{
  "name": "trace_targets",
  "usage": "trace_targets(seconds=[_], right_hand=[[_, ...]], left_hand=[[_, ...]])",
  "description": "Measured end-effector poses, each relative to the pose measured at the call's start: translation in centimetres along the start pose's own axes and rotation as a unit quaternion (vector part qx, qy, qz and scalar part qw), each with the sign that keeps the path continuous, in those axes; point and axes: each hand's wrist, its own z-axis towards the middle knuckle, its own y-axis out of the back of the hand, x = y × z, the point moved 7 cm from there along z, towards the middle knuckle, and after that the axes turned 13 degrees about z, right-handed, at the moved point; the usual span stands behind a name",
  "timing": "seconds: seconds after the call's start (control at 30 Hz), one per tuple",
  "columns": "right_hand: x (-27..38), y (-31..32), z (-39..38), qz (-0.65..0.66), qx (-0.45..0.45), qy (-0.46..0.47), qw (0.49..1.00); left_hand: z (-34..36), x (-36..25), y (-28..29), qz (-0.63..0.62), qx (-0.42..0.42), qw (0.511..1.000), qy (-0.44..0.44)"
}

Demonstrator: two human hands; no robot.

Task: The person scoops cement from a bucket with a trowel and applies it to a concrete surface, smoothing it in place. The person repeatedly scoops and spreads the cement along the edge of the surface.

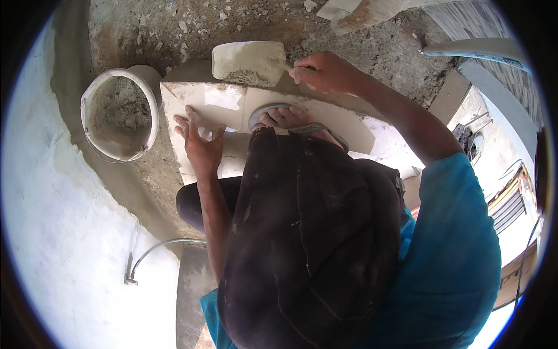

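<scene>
My left hand (202,145) lies with fingers spread on the left end of a pale tiled surface (325,110), holding nothing. Just beyond the tiles' far edge, my right hand (326,72) is closed around what looks like the handle of a trowel (249,61). Its broad, pale, rounded-corner blade extends leftward from the fingers, with grey mortar along its near side. The handle itself is mostly hidden in my fist. Between the two hands, my sandalled foot (288,118) rests on the tiles.
A round bucket (154,110) with grey mortar inside stands left of the tiles. Rough ground (174,35) strewn with chips stretches beyond. At left rises a white wall (70,232) with a tap and hose (136,273). A pale curved object (476,49) juts in at upper right.
</scene>
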Motion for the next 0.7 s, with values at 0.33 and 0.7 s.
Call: trace_targets(seconds=[0.33,0.7], right_hand=[[-6.3,1.9,5.5,-0.174,-0.148,0.043,0.973],[-4.3,0.9,0.4,-0.186,-0.100,0.065,0.975]], left_hand=[[0.1,-0.2,0.1,-0.002,0.001,1.000,-0.010],[0.1,-0.1,0.0,-0.005,0.009,1.000,-0.001]])
